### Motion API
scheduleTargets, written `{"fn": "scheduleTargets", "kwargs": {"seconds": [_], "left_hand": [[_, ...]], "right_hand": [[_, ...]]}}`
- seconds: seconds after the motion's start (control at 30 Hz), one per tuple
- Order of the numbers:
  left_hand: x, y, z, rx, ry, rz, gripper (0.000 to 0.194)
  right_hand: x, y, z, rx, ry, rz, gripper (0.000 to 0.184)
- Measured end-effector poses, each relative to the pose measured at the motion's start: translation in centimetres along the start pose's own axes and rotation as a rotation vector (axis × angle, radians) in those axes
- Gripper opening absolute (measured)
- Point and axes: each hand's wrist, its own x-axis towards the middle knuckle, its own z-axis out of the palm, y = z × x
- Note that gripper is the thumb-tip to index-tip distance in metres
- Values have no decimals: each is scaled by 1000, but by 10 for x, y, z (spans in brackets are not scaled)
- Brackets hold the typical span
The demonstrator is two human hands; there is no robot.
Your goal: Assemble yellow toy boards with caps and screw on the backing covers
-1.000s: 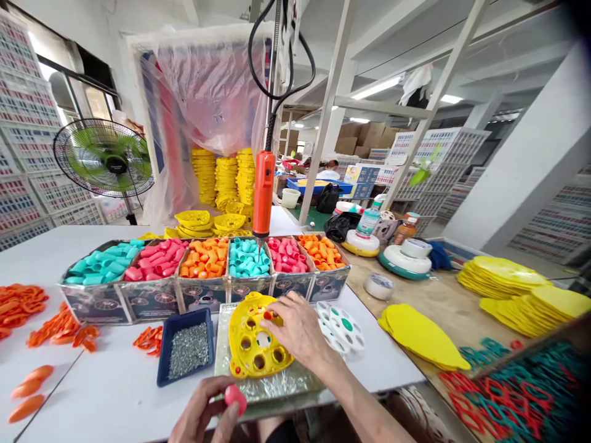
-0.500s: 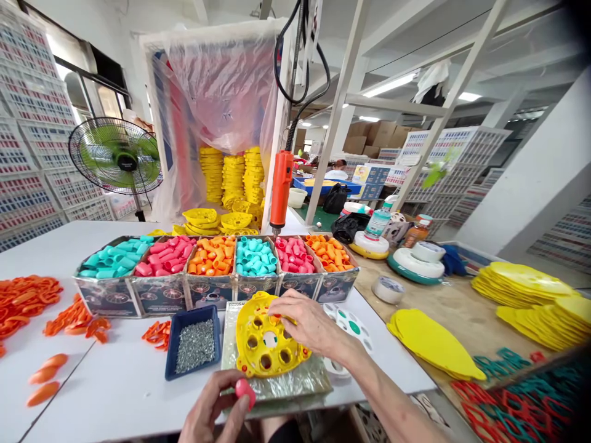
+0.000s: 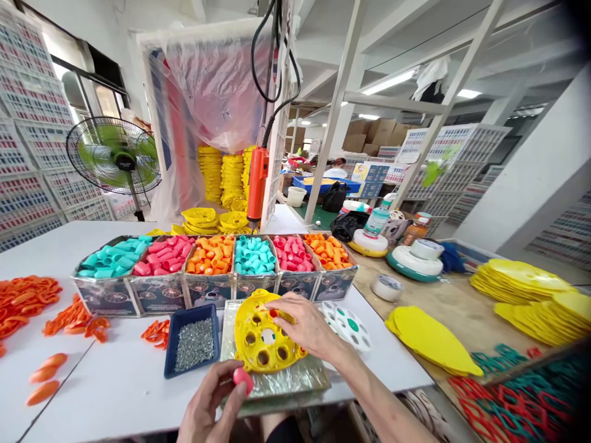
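Observation:
A small pink rounded plastic piece (image 3: 243, 380) is pinched between the thumb and fingers of my left hand (image 3: 210, 403), just off the near edge of a yellow round plastic shell with holes (image 3: 264, 333). That shell lies on a film-wrapped pad (image 3: 295, 383). My right hand (image 3: 302, 325) reaches over its upper right side, fingers bent down around an orange plastic piece (image 3: 273, 313) at one of the holes. The fingertips partly hide this piece. Beside the pad stands a dark blue tray (image 3: 168, 351) of small metal screws (image 3: 196, 343).
A row of boxes (image 3: 249, 289) with teal, pink and orange pieces stands behind the pad. An orange electric screwdriver (image 3: 257, 184) hangs above it. White perforated discs (image 3: 347, 324) lie right, orange parts (image 3: 28, 301) left, and yellow sheets (image 3: 429, 338) on the side table.
The hanging screwdriver has swung to the left. My left hand has shifted slightly up with the pink piece; my right hand keeps its place at the yellow shell.

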Motion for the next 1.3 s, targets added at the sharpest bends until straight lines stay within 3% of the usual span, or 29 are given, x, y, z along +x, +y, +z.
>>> {"fn": "scheduleTargets", "kwargs": {"seconds": [0.33,0.6,0.77,0.9,1.0,1.2,1.3], "left_hand": [[5,3,-4,87,-65,-28,44],[3,5,3,-6,28,-45,43],[1,14,1,-152,74,-82,42],[5,22,6,-513,12,-203,38],[9,26,14,-757,-13,-314,36],[8,21,21,-915,-36,-380,31],[4,15,21,-875,-53,-370,32]], "right_hand": [[0,13,-1,59,54,-59,20],[-1,17,-2,46,65,-39,26],[-14,-16,-10,148,170,-19,21],[-29,-60,-9,318,115,-10,27],[-33,-82,0,345,161,-60,34],[-35,-91,16,310,327,-58,20],[-37,-87,13,317,332,-49,14]]}}
